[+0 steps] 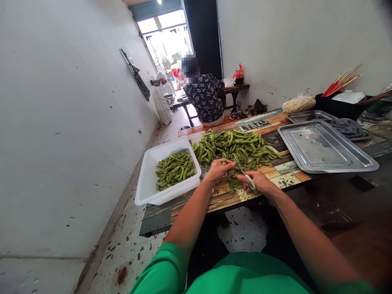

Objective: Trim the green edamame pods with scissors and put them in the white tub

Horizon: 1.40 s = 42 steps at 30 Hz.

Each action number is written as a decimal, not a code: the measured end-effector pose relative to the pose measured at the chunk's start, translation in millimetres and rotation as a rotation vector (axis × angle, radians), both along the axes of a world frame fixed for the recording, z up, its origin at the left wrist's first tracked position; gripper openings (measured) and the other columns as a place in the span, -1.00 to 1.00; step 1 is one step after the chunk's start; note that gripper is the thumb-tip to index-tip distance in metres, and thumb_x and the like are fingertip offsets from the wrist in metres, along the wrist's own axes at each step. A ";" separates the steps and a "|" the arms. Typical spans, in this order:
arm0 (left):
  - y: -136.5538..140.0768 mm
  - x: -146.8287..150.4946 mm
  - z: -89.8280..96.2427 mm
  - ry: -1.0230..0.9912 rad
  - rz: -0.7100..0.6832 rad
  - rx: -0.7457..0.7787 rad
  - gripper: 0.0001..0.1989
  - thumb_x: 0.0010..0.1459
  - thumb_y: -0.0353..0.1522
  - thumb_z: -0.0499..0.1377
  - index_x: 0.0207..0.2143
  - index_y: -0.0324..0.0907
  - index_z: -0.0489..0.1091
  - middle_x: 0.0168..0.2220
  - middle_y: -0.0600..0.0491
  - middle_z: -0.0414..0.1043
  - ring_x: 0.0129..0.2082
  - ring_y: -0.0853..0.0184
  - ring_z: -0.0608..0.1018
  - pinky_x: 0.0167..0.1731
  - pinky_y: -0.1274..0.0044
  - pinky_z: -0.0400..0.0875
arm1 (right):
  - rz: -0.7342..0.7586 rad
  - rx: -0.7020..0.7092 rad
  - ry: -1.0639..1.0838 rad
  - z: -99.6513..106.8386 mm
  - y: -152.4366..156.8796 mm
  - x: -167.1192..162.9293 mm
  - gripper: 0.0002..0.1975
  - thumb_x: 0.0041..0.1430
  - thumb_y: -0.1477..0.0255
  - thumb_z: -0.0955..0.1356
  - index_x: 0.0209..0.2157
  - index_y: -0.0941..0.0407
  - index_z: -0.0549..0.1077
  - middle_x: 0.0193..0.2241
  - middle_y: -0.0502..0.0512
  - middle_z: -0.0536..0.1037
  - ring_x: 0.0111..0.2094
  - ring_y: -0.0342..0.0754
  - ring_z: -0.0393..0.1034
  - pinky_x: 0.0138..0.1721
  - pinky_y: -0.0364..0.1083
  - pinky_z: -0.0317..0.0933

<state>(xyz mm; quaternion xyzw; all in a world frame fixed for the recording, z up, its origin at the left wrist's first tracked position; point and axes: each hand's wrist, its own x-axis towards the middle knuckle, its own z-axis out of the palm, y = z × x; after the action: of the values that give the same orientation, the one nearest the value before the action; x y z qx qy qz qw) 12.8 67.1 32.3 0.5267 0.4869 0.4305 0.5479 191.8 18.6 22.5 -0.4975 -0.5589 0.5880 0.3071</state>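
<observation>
My right hand (256, 182) is closed around the pale green handles of a pair of scissors (251, 184), whose metal blades point up and left toward my other hand. Pinched in the fingers of my left hand (219, 170) is a green soybean pod (224, 163), close to the blade tips. A large heap of soybean pods (235, 143) covers the table just beyond both hands. Small green trimmings (233, 182) lie beneath the scissors. To the left, a white plastic tub (146, 179) holds more pods (176, 169).
On the right, a metal tray (324, 147) partly overlaps another tray (309, 116) with a grey cloth. Behind them stand a bagged bundle (298, 103) and a black box (327, 102) with sticks. The patterned table (196, 200) ends before me. A person (205, 98) sits farther back.
</observation>
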 end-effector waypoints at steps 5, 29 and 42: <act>0.7 -0.8 1.6 -0.007 -0.042 -0.068 -0.63 -0.26 -0.19 0.40 -0.50 -0.28 0.41 -0.68 0.14 0.30 -0.74 0.59 0.18 -0.70 0.64 -0.04 | -0.035 0.035 -0.033 -5.4 0.4 -1.4 -0.53 -0.11 0.02 0.43 -0.62 0.13 0.29 -0.77 -0.08 0.35 -0.76 -0.22 0.22 -0.76 -0.25 0.02; 1.7 7.4 6.0 -0.483 0.096 -0.147 -0.62 -0.13 -0.38 0.38 -0.47 -0.23 0.17 -0.53 0.10 0.35 -0.44 0.39 0.57 -0.74 0.71 -0.15 | -0.068 -0.001 0.107 -4.0 1.2 -0.9 -0.53 -0.08 0.00 0.42 -0.45 0.15 0.36 -0.65 -0.03 0.42 -0.69 -0.19 0.30 -0.81 -0.27 0.03; -2.7 8.2 7.4 -0.289 0.043 -0.097 -0.69 -0.08 -0.32 0.30 -0.49 -0.22 0.18 -0.56 -0.03 0.47 -0.64 0.49 0.44 -0.70 0.71 -0.05 | -0.143 0.042 0.003 -12.5 3.0 -3.1 -0.56 -0.07 0.02 0.41 -0.52 0.15 0.39 -0.77 -0.08 0.35 -0.78 -0.20 0.21 -0.80 -0.24 -0.04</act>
<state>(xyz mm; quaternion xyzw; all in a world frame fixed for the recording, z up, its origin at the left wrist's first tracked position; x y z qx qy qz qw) 21.1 64.5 39.8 0.4215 0.4343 0.4895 0.6279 188.7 21.5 10.0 -0.5286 -0.5336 0.5536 0.3596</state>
